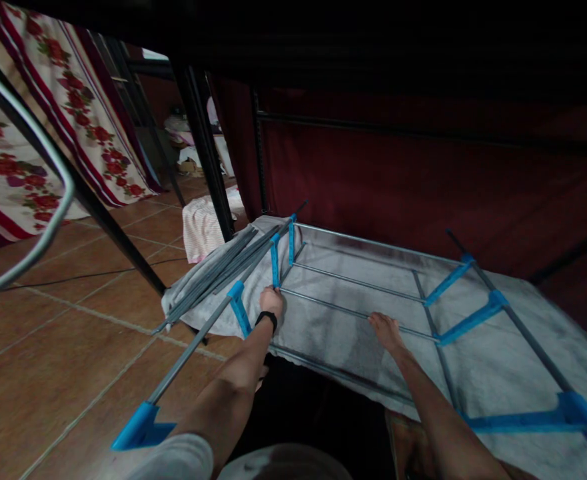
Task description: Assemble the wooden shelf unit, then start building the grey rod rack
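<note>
Rods of a grey metal rack [353,293] with blue connectors [274,261] are lying flat on a grey towel [498,360] spread over the floor. Left hand [272,301] is closing its grip around a rod end beside a connector at the rack's near-left corner; the fingers are hidden. Right hand [387,331] is resting loosely on a crossbar, running left to right, nearer the rack's middle, grip unclear.

grey tube frame [353,312], blue connectors, lying flat

Black wristband [267,319] on left wrist; light sleeve [178,460].
</note>
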{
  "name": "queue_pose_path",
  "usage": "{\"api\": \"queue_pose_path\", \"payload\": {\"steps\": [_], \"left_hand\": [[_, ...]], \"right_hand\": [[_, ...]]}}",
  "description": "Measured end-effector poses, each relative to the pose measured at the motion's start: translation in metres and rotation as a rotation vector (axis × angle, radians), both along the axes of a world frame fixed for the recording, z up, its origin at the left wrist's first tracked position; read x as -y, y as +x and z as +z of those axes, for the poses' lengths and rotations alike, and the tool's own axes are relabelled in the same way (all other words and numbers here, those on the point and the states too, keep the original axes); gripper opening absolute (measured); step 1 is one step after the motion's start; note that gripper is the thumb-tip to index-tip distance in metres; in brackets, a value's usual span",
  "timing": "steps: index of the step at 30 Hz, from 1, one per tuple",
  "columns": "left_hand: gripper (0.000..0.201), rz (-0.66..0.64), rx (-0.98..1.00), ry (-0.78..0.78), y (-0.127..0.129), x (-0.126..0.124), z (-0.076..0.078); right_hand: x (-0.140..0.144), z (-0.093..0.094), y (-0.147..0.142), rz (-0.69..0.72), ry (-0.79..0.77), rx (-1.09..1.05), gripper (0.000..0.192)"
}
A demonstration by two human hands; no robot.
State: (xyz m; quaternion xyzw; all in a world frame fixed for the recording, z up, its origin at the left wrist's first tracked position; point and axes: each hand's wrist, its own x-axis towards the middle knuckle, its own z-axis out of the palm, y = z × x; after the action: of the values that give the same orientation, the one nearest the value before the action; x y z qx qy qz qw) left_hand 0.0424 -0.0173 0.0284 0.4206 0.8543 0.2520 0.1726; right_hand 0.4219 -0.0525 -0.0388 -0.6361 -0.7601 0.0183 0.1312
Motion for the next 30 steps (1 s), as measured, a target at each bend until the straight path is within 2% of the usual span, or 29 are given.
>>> {"api": "queue_pose_path", "payload": {"steps": [3,6,9,11,13,15,18,20,23,25,27,30], "left_hand": [[0.024,0.101,0.037,0.026,0.019,0.003,0.014],[0.038,0.227,0.043,0.078,0.048,0.005,0.032],[0.044,0.234,0.057,0.192,0.077,0.006,0.055],[0.039,0.199,0.119,0.382,0.092,0.004,0.075],[0.033,0.040,0.212,0.537,0.106,0.001,0.101],[0.032,-0.110,0.280,0.682,0.118,-0.006,0.133],[0.029,-0.240,0.272,0.838,0.130,-0.020,0.191],[0.030,-0.288,0.209,0.882,0.131,-0.033,0.228],[0.034,-0.297,0.081,0.864,0.108,-0.059,0.271],[0.036,-0.310,-0.017,0.821,0.075,-0.078,0.286],[0.036,-0.315,-0.118,0.767,0.030,-0.095,0.288],[0.033,-0.274,-0.218,0.630,-0.042,-0.102,0.270]], "right_hand": [[0.006,0.000,-0.004,-0.017,0.027,0.016,0.031],[0.015,-0.004,-0.012,-0.066,0.135,0.030,0.033],[0.028,-0.009,-0.022,-0.111,0.228,0.046,0.038],[0.036,-0.013,-0.028,-0.111,0.230,0.062,0.041],[0.042,-0.019,-0.033,-0.075,0.194,0.067,0.044],[0.046,-0.025,-0.036,-0.044,0.147,0.038,0.044],[0.047,-0.033,-0.036,-0.047,0.109,-0.037,0.041],[0.046,-0.035,-0.035,-0.049,0.102,-0.061,0.040],[0.047,-0.034,-0.034,-0.056,0.092,-0.051,0.039],[0.048,-0.031,-0.034,-0.071,0.073,-0.034,0.040],[0.048,-0.027,-0.036,-0.083,0.045,-0.026,0.041],[0.048,-0.022,-0.039,-0.102,0.015,-0.043,0.042]]}}
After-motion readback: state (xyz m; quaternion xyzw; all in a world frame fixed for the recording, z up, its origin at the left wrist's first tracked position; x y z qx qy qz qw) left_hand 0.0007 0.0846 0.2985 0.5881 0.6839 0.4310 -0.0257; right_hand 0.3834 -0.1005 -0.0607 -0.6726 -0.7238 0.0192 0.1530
